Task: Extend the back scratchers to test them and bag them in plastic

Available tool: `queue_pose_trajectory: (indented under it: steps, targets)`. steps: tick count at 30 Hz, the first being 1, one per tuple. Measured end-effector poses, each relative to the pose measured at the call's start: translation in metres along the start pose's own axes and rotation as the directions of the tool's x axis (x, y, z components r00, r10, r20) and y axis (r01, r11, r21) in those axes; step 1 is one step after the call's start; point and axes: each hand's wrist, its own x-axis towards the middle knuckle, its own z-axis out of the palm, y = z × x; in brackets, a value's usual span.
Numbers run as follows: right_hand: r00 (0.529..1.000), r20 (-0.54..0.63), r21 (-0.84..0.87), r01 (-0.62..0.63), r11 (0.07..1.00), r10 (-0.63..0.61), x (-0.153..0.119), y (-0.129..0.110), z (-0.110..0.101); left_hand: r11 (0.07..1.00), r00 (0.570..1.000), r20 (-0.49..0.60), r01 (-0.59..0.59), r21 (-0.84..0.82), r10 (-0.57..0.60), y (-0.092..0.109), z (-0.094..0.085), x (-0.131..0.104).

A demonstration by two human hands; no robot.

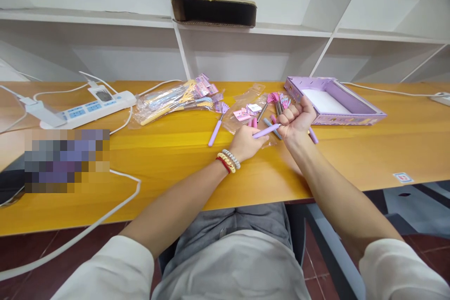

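My left hand is closed round a purple handle above the table. At the handle's far end, my right hand is closed too, fingers curled by the tip; what they grip is mostly hidden. Behind the hands lie pink claw-shaped heads on dark rods, blue and pink handles, small pink cards and a clear plastic bag. One purple-handled claw piece rests to the left of my left hand. Another purple handle shows beside my right wrist.
Wrapped pieces in plastic lie at the back left, near a white power strip with cables. An open purple box stands at the back right. A cardboard box sits on the shelf. A blurred patch covers something at left.
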Motion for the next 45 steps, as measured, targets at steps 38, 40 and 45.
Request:
queue_pose_trajectory:
  steps: [38, 40, 45]
  targets:
    - [0.986, 0.118, 0.084, -0.132, 0.988, 0.122, 0.003, 0.012, -0.004, 0.998, 0.999, 0.035, 0.004, 0.055, -0.006, -0.010, -0.007, 0.006]
    - [0.988, 0.090, 0.087, -0.137, 0.987, 0.129, 0.004, 0.010, -0.005, 0.999, 0.999, 0.037, 0.002, 0.048, -0.004, -0.010, -0.007, 0.005]
    - [0.986, 0.085, 0.183, -0.156, 0.971, 0.143, 0.006, -0.002, -0.008, 0.998, 0.997, 0.060, 0.041, 0.048, -0.044, -0.013, -0.006, 0.006]
